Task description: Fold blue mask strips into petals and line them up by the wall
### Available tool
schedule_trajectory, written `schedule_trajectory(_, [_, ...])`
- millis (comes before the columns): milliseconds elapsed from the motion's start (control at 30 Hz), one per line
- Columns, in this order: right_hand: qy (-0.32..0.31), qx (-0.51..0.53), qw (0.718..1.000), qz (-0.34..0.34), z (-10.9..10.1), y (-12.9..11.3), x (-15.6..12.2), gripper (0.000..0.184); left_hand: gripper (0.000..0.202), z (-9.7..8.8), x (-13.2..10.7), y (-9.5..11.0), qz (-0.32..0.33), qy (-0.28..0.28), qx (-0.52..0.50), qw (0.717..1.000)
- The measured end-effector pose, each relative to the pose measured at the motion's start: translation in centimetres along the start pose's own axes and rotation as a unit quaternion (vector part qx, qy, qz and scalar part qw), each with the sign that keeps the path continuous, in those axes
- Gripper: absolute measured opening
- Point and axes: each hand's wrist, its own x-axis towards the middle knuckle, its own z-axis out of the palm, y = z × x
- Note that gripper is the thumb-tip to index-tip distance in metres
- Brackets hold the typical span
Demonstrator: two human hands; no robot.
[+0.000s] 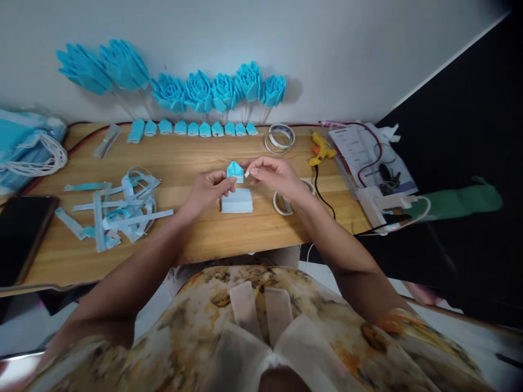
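Note:
A small folded blue petal piece is held up over the wooden table, pinched from the left by my left hand. My right hand pinches a small white bit against the petal's right edge. Directly below them a stack of cut pale-blue pieces lies on the table. A tape roll sits just under my right wrist.
Several folded blue petals line the back edge under blue fabric roses on the wall. Cut strips lie at left, a dark phone further left, a second tape roll, a yellow glue gun and cables at right.

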Motion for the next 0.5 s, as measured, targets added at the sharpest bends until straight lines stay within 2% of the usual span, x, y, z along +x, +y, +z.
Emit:
schedule_trajectory(200, [-0.014,-0.033,0.999,-0.022,0.7,1.2,1.4,0.029,0.033,0.1,0.2,-0.4,0.017,0.012,-0.027,0.999])
schedule_trajectory(300, [0.032,-0.079,0.995,-0.059,1.3,1.3,1.3,0.026,0.036,0.1,0.4,-0.7,0.002,0.018,-0.053,0.998])
schedule_trajectory(400, [0.120,-0.182,0.969,-0.119,1.8,1.5,0.9,0.024,0.036,0.1,0.5,-0.9,-0.023,0.014,-0.066,0.997])
schedule_trajectory(500, [0.139,-0.295,0.925,-0.192,1.9,2.0,0.4,0.025,0.035,0.2,0.5,-0.9,-0.035,0.003,-0.061,0.998])
